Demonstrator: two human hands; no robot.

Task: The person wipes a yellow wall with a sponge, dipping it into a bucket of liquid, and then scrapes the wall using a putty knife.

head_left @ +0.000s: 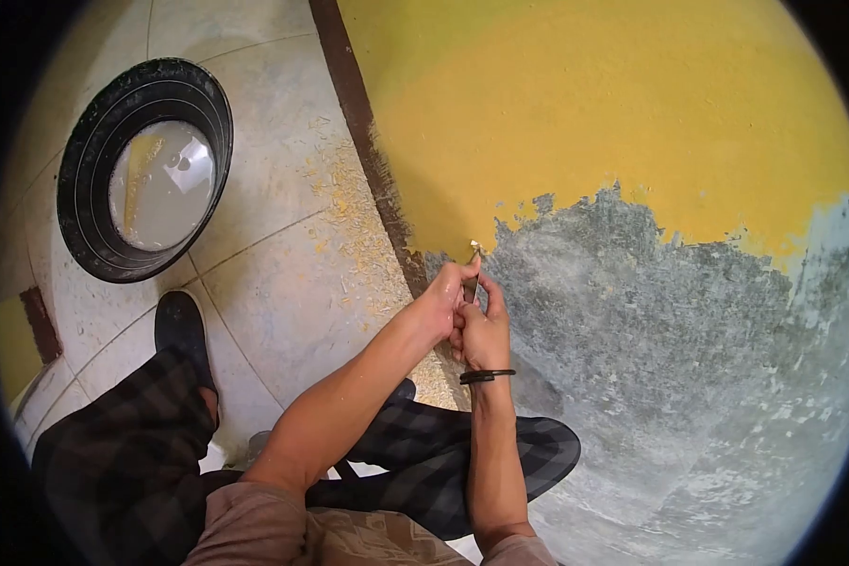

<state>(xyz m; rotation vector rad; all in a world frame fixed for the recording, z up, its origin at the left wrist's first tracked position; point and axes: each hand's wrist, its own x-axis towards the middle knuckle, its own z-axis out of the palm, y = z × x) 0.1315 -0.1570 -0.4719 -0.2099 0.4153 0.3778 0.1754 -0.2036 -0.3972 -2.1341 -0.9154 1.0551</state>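
Note:
Both my hands grip one small scraper [473, 267], its blade tip touching the wall where yellow paint [575, 113] meets bare grey plaster [651, 311]. My left hand [441, 304] wraps the handle from the left. My right hand [486, 330], with a black band at the wrist, clasps it from below and right. The tool's handle is mostly hidden inside my fingers. I sit close to the wall with legs in dark checked trousers folded under my arms.
A black round tub [143, 170] holding cloudy water stands on the tiled floor [264, 283] at upper left. Yellow paint flakes [354, 226] lie scattered along the dark brown skirting [368, 151]. My black shoe [181, 330] rests near the tub.

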